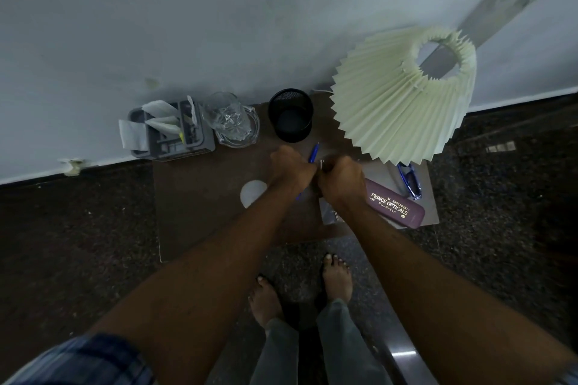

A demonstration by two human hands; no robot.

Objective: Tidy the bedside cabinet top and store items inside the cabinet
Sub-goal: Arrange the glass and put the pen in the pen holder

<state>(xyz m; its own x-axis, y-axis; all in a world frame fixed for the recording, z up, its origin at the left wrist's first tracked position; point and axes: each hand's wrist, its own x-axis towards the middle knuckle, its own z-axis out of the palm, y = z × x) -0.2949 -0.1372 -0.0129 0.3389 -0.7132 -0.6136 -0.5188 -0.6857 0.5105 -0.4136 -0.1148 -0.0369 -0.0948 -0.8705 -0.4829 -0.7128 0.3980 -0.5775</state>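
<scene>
Both hands are bunched together over the middle of the cabinet top (200, 197). The left hand (289, 170) is curled round a blue pen (313, 155), with the tip poking out toward the back edge. The right hand (341, 180) is balled up right against it; can't tell if it's pinching anything.

Along the back edge: a grey organiser (170, 131) stuffed with papers hangs off the back-left corner, a glass mug (226, 117) sits just beside it, then a black mesh pen cup (291, 116) stands upright just behind the hands. A lamp with a pleated shade (397, 103) takes the back-right corner.

Over by the right edge a purple spectacle case (395, 205) lies on a pale sheet (377, 170), with blue glasses (409, 180) beside it. A white round disc (252, 192) lies just left of the left wrist.
</scene>
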